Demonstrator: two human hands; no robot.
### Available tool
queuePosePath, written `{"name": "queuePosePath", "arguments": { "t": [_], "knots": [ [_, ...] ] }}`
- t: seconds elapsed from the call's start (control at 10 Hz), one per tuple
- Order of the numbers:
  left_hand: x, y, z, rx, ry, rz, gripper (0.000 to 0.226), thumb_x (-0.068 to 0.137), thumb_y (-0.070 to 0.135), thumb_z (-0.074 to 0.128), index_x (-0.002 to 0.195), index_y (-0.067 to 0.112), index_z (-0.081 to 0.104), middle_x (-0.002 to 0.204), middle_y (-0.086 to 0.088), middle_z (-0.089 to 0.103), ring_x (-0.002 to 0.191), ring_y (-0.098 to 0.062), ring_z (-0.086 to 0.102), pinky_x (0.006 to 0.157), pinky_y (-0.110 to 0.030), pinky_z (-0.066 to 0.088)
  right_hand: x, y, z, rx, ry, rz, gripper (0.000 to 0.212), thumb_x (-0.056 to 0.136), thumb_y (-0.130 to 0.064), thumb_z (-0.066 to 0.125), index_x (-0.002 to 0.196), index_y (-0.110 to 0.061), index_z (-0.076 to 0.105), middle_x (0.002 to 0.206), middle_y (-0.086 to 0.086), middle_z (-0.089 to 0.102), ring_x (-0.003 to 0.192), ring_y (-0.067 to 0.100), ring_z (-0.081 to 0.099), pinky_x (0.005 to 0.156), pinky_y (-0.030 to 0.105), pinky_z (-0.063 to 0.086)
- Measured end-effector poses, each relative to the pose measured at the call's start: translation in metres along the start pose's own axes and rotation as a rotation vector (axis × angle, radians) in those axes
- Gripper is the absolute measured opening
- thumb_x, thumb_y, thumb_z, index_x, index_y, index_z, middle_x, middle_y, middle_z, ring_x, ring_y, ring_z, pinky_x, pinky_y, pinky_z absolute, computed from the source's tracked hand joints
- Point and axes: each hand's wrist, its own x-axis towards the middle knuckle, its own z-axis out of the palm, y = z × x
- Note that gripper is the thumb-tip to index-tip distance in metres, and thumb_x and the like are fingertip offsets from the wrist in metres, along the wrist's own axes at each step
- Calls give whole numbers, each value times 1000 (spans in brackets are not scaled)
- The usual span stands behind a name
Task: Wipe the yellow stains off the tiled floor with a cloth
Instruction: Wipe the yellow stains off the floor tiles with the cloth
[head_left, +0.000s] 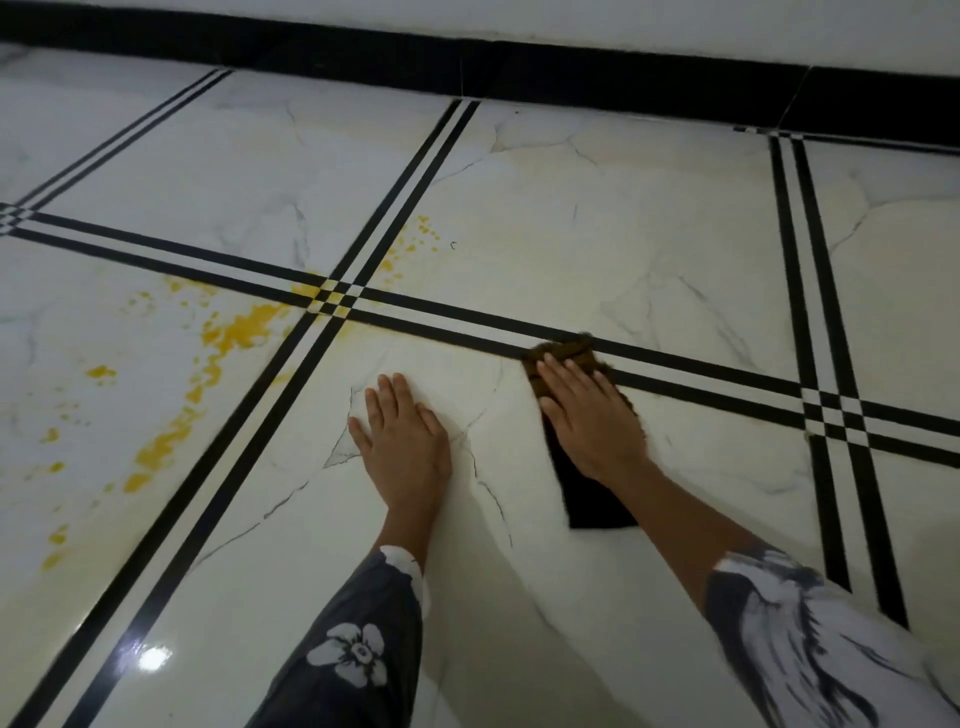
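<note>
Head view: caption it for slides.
Right hand presses dark cloth on tiled floor; left hand braces; yellow stains lie leftward.

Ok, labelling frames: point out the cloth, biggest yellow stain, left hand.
cloth (597, 499): head view, dark trailing end.
biggest yellow stain (241, 326): head view, thick middle.
left hand (402, 441): head view, back of hand.

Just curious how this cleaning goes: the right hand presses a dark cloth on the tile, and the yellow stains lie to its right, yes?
Not quite: in the head view the right hand presses the dark cloth on the tile, but the yellow stains lie to its left, beyond the left hand.
</note>
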Motion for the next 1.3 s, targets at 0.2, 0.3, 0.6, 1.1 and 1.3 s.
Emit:
{"name": "queuePosePath", "arguments": {
  "t": [0.2,0.3,0.6,1.1,1.3],
  "knots": [
    [-8,7,-11,31,-53,5,56,100,30,19,150,9,6,158,-10,7,146,-26,3,117,-48,0,-92,84,-19,1,65,374,72,86,-51,0,146,-17,22,153,-1,25,142,16,20,115,33,8],
    [-39,29,-3,70,-124,224,59,100,39,15,150,12,2,159,-8,3,146,-24,1,117,-45,-2,-128,94,-25,22,111,572,73,86,-49,1,145,-12,22,153,3,25,142,19,20,116,38,10],
    [-60,40,12,131,-125,334,68,90,49,6,150,16,5,158,-7,6,146,-22,3,117,-44,0,-135,57,-13,-4,68,277,64,94,-53,5,145,-18,20,151,-2,26,140,15,24,114,30,6],
    [-60,40,14,100,-100,326,60,99,43,22,150,15,9,158,-7,9,146,-23,5,117,-44,1,-116,103,-23,-24,34,289,67,89,-52,3,147,-20,10,155,-1,16,144,16,12,115,35,4],
    [-58,41,11,109,-137,328,59,99,43,21,150,16,8,158,-5,8,146,-21,4,116,-41,-2,-103,33,-7,13,106,479,57,97,-40,16,146,-12,18,154,4,20,142,20,19,116,38,9]
  ]
}}
